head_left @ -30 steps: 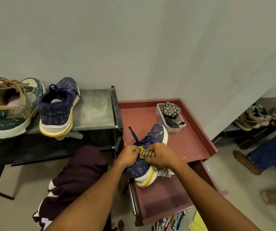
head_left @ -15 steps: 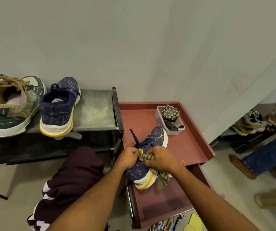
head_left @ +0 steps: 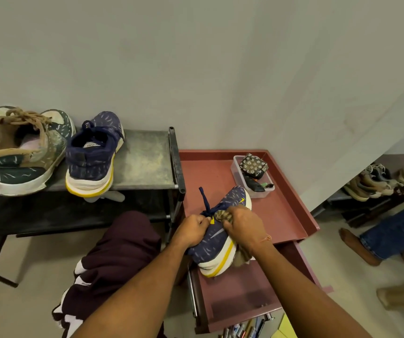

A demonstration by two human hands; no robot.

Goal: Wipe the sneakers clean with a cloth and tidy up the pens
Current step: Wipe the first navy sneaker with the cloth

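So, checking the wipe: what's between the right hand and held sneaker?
The cloth, bunched under the right hand against the held sneaker, in the head view.

A dark metal shoe rack (head_left: 145, 164) stands against the wall. Its grey top shelf carries a navy sneaker (head_left: 93, 154) with a yellow-edged sole, heel outward, and just beside it on the left a green sneaker (head_left: 25, 164) with tan laces. At the rack's right end is a red-brown rimmed tabletop (head_left: 206, 172). On it sit a clear plastic container (head_left: 235, 172) near the back and the matching sneaker (head_left: 217, 241) at the front edge, heel out over an open drawer (head_left: 240, 293).
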